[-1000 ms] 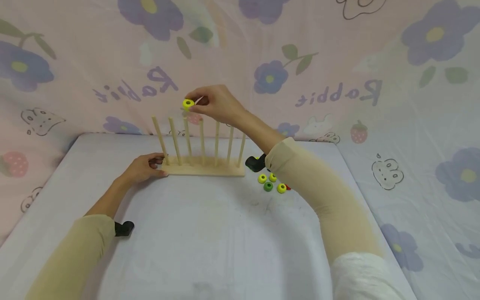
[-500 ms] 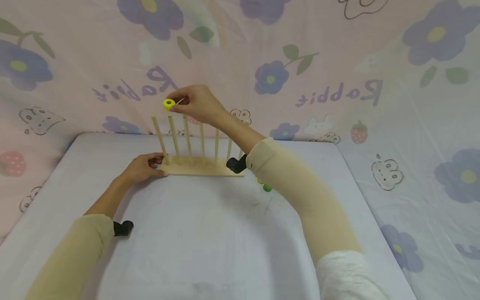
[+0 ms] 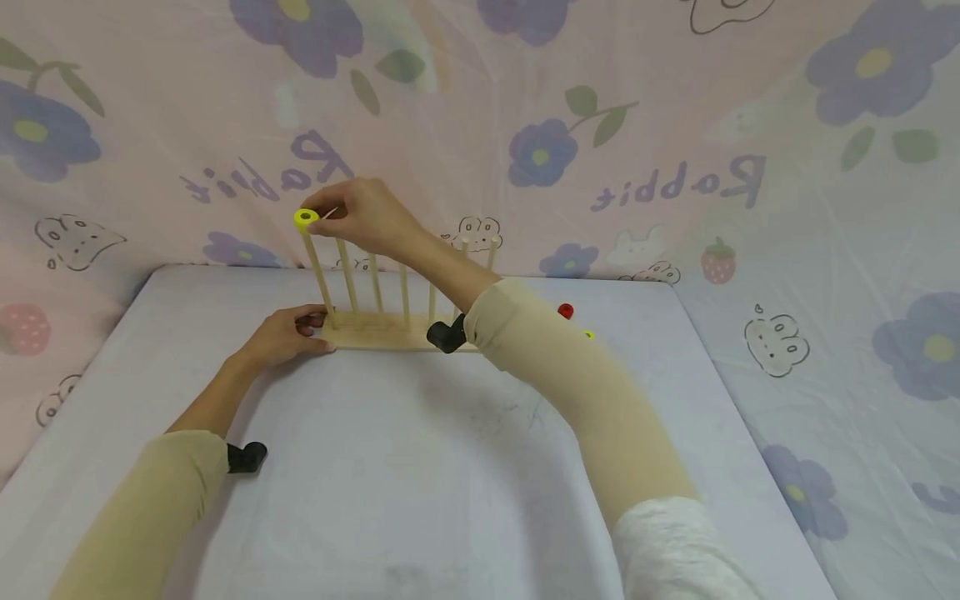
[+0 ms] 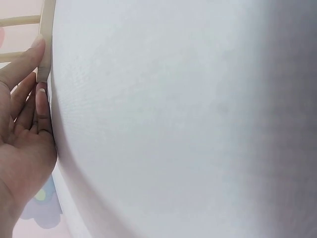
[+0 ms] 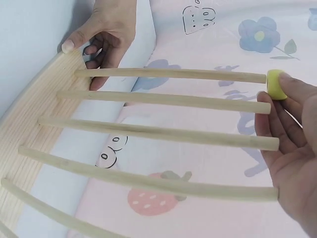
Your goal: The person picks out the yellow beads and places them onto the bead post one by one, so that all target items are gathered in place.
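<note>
A pale wooden peg stand (image 3: 375, 336) with a row of upright pegs is on the white-covered table. My left hand (image 3: 281, 337) grips the left end of its base, thumb at the front edge and fingers at the end. Between thumb and fingertips, my right hand (image 3: 367, 215) pinches a yellow bead (image 3: 306, 226) with a hole through it. That bead sits right at the tip of the leftmost peg (image 3: 318, 271); in the right wrist view the peg's end (image 5: 260, 78) meets the bead's underside. The other pegs, such as the second one (image 5: 163, 99), carry no beads.
To the right of the stand lie a red bead (image 3: 566, 311) and a yellow bead (image 3: 588, 335), partly behind the right sleeve (image 3: 577, 383). A patterned cloth (image 3: 450, 108) hangs behind the table. Black wrist mounts (image 3: 448, 334) stick out from both sleeves.
My right hand has moved left across the peg tops with the yellow bead, then slightly down onto the leftmost peg's tip. The left hand and stand stay put.
</note>
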### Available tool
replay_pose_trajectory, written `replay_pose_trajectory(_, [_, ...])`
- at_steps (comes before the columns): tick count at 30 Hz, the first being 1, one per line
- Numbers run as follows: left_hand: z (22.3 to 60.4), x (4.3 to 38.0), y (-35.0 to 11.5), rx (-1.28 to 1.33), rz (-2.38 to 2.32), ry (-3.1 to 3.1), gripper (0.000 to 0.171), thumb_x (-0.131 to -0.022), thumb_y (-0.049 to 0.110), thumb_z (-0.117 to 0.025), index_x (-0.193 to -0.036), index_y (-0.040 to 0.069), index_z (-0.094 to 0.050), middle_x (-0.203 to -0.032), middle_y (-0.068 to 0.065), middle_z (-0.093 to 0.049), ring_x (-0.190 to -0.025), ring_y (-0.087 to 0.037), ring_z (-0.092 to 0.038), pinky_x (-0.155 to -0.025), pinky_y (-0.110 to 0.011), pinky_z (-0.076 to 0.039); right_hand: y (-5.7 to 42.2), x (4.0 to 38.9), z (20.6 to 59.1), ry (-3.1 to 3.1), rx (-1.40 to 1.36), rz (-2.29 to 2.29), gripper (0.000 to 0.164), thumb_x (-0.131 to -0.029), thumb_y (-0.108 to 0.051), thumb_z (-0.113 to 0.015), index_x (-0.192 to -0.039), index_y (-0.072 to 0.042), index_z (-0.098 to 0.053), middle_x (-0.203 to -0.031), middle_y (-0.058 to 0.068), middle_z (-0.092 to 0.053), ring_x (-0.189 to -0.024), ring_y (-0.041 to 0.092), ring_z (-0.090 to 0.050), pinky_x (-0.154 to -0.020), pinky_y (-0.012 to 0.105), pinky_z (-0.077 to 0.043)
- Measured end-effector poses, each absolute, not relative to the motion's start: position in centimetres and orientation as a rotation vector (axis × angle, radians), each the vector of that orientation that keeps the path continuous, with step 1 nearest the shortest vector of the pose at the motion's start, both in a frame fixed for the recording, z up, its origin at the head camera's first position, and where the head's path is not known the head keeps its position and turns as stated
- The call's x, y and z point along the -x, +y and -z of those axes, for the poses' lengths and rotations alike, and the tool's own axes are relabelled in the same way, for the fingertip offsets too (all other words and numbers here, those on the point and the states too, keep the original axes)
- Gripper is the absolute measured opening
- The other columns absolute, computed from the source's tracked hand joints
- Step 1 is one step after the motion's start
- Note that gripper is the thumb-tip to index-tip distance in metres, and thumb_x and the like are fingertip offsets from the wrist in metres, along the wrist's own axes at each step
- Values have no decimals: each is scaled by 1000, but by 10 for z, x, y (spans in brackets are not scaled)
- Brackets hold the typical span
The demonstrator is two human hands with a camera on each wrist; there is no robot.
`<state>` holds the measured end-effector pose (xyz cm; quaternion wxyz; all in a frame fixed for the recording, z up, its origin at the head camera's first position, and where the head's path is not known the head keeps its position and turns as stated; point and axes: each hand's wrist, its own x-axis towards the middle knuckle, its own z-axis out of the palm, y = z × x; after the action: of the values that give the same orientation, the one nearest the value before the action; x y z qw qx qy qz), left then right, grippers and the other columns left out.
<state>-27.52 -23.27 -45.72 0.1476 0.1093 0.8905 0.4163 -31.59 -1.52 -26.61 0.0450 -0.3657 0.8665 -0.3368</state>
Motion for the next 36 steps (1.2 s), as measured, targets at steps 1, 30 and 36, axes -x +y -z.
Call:
replay_pose_trajectory(1, [457, 275, -233, -316, -1195, 2563, 83, -85, 28, -81, -150, 0, -39, -137, -24, -53, -117, -34, -50, -98, -43, -39, -16, 316, 266, 2647, 1119, 1024, 34, -95, -23, -70, -127, -12, -68, -110, -4, -72, -94, 0, -65, -82, 14, -48])
replay_pose_trajectory(30, [459, 276, -233, -334, -1196, 2553, 82, -85, 29, -80, -149, -1, -40, -138, -24, -52, -120, -37, -49, -101, -47, -39, -23, 317, 269, 2651, 1026, 840, 36, -93, -27, -71, -128, -17, -69, -118, -8, -71, -100, -2, -65, -83, 12, -48])
replay_pose_trajectory(36, [460, 275, -233, -344, -1171, 2570, 82, -85, 29, -80, -149, -3, -39, -135, -25, -53, -117, -37, -51, -100, -47, -40, -23, 319, 270, 2648, 1025, 866, 35, -95, -24, -69, -129, -15, -68, -114, -8, -73, -98, -2, -65, -83, 11, -48])
